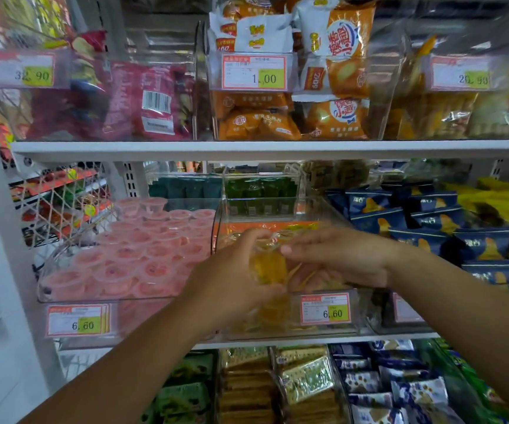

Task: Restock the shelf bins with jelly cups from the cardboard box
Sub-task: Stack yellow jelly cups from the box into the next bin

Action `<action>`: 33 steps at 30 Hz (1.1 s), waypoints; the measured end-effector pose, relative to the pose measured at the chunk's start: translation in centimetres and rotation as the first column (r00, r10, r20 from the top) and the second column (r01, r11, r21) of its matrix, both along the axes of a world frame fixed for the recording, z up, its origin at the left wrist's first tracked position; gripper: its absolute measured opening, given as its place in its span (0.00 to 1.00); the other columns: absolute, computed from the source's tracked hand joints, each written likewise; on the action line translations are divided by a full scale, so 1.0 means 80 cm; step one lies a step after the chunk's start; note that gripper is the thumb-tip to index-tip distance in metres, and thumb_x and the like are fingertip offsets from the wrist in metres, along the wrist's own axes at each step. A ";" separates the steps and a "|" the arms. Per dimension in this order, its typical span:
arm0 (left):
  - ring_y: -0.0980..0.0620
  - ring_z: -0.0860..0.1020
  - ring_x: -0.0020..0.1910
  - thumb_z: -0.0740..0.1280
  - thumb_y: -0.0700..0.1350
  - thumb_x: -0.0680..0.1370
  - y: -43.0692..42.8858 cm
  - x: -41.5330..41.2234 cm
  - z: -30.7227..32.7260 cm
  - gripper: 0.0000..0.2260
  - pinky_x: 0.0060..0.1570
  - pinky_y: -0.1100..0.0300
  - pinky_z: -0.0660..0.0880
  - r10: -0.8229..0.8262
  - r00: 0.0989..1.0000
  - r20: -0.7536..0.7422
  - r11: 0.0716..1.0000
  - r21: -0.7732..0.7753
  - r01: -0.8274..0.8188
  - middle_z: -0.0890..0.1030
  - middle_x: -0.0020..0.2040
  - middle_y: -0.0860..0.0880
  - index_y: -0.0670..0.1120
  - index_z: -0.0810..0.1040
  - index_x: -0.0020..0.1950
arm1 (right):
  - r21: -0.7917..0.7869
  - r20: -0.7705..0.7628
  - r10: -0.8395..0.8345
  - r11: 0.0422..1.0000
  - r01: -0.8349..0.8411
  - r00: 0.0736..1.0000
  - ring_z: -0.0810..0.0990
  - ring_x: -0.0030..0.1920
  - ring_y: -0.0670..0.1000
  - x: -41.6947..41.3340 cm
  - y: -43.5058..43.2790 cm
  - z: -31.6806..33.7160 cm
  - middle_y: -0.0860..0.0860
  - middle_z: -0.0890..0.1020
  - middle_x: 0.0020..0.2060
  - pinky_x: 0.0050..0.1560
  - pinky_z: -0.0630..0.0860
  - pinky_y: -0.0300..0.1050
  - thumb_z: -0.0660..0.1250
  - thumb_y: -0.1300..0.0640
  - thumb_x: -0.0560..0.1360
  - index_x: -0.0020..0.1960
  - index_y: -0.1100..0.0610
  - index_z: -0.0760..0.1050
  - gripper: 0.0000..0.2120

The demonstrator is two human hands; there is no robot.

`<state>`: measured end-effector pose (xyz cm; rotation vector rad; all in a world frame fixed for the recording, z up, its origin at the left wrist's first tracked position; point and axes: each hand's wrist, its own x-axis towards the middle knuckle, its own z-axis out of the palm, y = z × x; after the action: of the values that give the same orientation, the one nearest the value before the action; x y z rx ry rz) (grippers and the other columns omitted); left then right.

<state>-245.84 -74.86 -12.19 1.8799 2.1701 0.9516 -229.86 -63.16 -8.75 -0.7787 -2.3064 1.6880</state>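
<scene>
reaching in with both arms, you have your hands together over the clear centre bin (317,209) on the middle shelf.

- left hand (231,270): comes in from 7 o'clock, fingers curled round a yellow jelly cup (267,264), clamped on it.
- right hand (342,255): comes in from 4 o'clock, palm down, fingertips touching the same cup near its top. motion blur hides whether it grips anything; cannot tell.
- the cup is held off the bin floor, above the bin's front half. more yellow shows under your right palm and low behind the front wall, too smeared to count.
- price tag (325,309) reading 6.60 sits on the bin front, at 5 o'clock from the cup.
- at 9 o'clock from the cup: the neighbouring bin (100,298), heaped with pink jelly cups (143,246).
- at 3 o'clock: blue packets (430,228), stacked in overlapping rows.
- at 12 o'clock, one shelf up: orange snack packs (262,123) in a clear bin, its tag reading 1.00.
</scene>
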 end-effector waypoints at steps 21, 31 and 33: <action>0.63 0.74 0.55 0.74 0.61 0.69 0.048 0.016 -0.003 0.28 0.49 0.63 0.71 -0.070 0.992 -0.104 0.994 0.081 0.079 0.75 0.62 0.64 0.67 0.70 0.67 | -0.251 -0.156 -0.187 0.957 0.144 0.970 0.84 0.46 0.55 0.021 0.039 -0.010 0.62 0.83 0.50 0.50 0.82 0.50 0.65 0.64 0.77 0.57 0.66 0.77 0.10; 0.62 0.79 0.44 0.70 0.58 0.74 0.045 -0.011 -0.005 0.11 0.42 0.62 0.73 -0.051 0.951 0.306 0.998 -0.017 0.059 0.79 0.49 0.60 0.63 0.78 0.55 | 0.662 0.564 -0.238 0.703 -0.260 0.791 0.78 0.52 0.47 0.014 0.084 0.020 0.48 0.80 0.49 0.49 0.73 0.39 0.68 0.64 0.75 0.54 0.54 0.79 0.10; 0.59 0.79 0.49 0.69 0.58 0.74 0.044 -0.012 -0.006 0.09 0.47 0.61 0.74 -0.054 0.943 0.329 0.998 -0.019 0.063 0.80 0.51 0.59 0.64 0.78 0.54 | 0.641 0.618 -0.229 0.701 -0.313 0.752 0.78 0.54 0.49 0.003 0.085 0.011 0.49 0.79 0.50 0.52 0.75 0.42 0.66 0.66 0.75 0.54 0.54 0.77 0.11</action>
<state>-246.84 -71.31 -12.65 1.6243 1.9123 1.1222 -229.59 -56.34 -7.86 -1.2463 -3.1034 0.3207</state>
